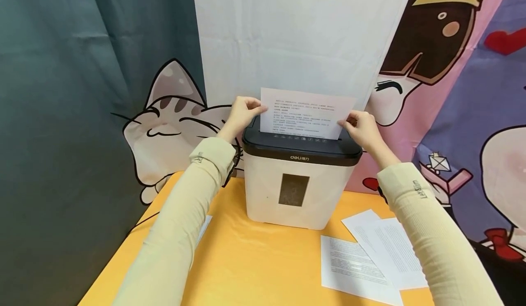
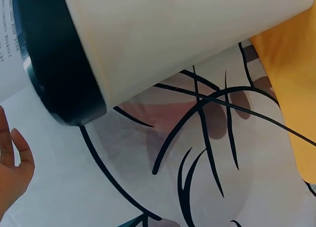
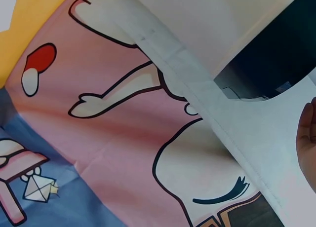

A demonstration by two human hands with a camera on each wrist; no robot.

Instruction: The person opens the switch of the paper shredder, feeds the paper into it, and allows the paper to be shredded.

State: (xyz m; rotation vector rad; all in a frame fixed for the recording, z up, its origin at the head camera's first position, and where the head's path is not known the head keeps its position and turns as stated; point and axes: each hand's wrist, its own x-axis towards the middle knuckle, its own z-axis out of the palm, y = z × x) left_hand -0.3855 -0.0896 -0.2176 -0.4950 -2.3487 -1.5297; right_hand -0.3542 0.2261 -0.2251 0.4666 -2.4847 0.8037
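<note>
Paper sheet (image 1: 306, 113), thin, white and printed with fine rows of text, stands upright with its lower edge in the slot of the shredder (image 1: 297, 178). At its left edge the left hand (image 1: 242, 113) pinches it, thumb in front and fingers curled behind; the left wrist view shows only a few fingertips (image 2: 14, 163) against the pale cloth, so the pinch reads from the head view alone. A smooth cream sleeve (image 1: 185, 214) covers that arm to the wrist. The shredder is a boxy cream plastic bin with rounded corners, capped by a glossy black head and fitted with a small rectangular window (image 1: 293, 189) through which a speckled mass of shreds shows. It stands on the table (image 1: 246, 265), which is covered in a matte orange cloth with soft creases. A thin black cable (image 2: 232, 106) runs behind the bin across the printed cat cloth. At the sheet's right edge the right hand (image 1: 363, 130) pinches it likewise, fingers curled round the margin. Further right, loose printed pages (image 1: 370, 255) lie flat and overlapping on the orange cloth, near the right forearm.
</note>
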